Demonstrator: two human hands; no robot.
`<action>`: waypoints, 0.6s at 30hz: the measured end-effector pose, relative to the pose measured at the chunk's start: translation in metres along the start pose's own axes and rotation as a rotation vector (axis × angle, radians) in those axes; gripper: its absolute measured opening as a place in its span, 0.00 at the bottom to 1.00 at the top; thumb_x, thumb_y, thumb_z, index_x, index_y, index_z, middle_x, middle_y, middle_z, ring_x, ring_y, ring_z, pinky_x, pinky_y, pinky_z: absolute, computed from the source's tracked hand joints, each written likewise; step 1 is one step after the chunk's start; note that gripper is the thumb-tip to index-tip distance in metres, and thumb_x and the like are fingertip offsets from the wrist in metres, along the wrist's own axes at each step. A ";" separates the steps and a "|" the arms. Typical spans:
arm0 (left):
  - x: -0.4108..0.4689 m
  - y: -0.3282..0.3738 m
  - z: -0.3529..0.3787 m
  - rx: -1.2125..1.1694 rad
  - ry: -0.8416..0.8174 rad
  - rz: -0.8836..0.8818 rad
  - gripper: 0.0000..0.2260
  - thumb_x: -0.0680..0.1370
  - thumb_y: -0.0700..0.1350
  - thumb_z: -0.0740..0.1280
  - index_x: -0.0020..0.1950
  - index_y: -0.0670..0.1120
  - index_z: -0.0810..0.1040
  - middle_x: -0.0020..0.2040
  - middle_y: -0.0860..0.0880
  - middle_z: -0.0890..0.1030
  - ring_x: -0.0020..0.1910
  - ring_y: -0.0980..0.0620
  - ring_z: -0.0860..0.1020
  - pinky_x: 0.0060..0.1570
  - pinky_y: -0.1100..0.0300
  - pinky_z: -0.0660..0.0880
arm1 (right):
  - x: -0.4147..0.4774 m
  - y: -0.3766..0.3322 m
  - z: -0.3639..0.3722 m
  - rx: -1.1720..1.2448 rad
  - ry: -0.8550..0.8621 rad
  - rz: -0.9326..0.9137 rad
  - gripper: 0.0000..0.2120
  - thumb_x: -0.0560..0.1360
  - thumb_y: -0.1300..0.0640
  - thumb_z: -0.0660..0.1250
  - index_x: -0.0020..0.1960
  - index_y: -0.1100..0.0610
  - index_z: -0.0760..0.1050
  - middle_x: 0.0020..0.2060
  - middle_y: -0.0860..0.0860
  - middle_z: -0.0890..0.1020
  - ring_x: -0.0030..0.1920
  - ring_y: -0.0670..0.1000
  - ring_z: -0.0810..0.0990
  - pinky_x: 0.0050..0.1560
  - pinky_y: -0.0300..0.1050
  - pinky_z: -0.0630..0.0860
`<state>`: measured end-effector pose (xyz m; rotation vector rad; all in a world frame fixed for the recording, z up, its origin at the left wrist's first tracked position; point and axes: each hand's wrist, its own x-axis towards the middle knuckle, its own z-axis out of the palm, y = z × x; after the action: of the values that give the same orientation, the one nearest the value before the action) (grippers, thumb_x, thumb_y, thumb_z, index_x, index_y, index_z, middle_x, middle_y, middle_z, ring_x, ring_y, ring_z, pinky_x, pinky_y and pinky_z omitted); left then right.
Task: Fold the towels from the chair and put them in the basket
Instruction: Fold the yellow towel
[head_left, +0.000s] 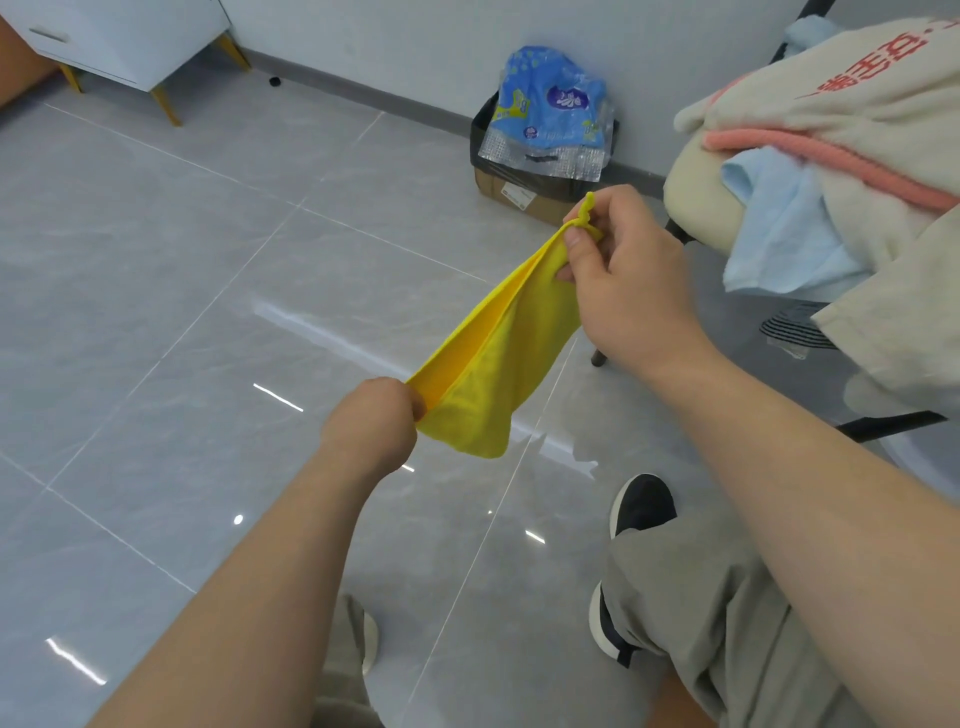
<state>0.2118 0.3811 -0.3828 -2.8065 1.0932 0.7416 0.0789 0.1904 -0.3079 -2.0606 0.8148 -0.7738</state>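
Note:
A small yellow towel (498, 358), folded double, hangs stretched between my hands above the floor. My left hand (371, 421) grips its lower left end in a fist. Higher up and to the right, my right hand (628, 275) pinches the other end with the hanging loop sticking out above the thumb. The chair (696, 202) stands at the right, piled with a light blue towel (779, 234), a cream towel with red print (852, 88) and a pink-edged one (810, 150). No basket is in view.
A cardboard box lined with a black bag (524, 182) stands by the far wall, holding a blue plastic package (550, 104). A white cabinet on wooden legs (130, 41) is at the back left. Glossy grey floor tiles (208, 291) spread below. My shoes and legs are at the bottom.

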 end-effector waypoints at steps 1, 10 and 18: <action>0.000 0.001 0.000 0.012 -0.009 0.012 0.22 0.75 0.32 0.59 0.60 0.51 0.82 0.55 0.43 0.78 0.51 0.40 0.80 0.44 0.56 0.73 | 0.000 0.000 0.000 0.004 0.001 0.002 0.04 0.82 0.57 0.61 0.53 0.57 0.72 0.45 0.52 0.81 0.41 0.50 0.83 0.46 0.53 0.80; -0.002 0.005 -0.004 0.022 -0.135 0.148 0.19 0.77 0.35 0.59 0.56 0.51 0.84 0.56 0.43 0.80 0.55 0.42 0.78 0.52 0.55 0.75 | 0.006 0.006 0.000 0.035 0.025 0.068 0.03 0.82 0.57 0.61 0.51 0.51 0.69 0.46 0.50 0.79 0.42 0.51 0.83 0.46 0.51 0.81; -0.009 0.016 -0.002 -0.019 -0.232 0.242 0.13 0.73 0.45 0.68 0.55 0.56 0.85 0.50 0.51 0.80 0.50 0.48 0.78 0.46 0.61 0.73 | 0.011 0.010 -0.001 0.026 0.072 0.106 0.02 0.80 0.55 0.61 0.50 0.49 0.69 0.44 0.46 0.79 0.45 0.54 0.83 0.49 0.56 0.79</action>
<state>0.1965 0.3746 -0.3753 -2.5455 1.3986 1.0711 0.0820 0.1772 -0.3127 -1.9591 0.9408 -0.7998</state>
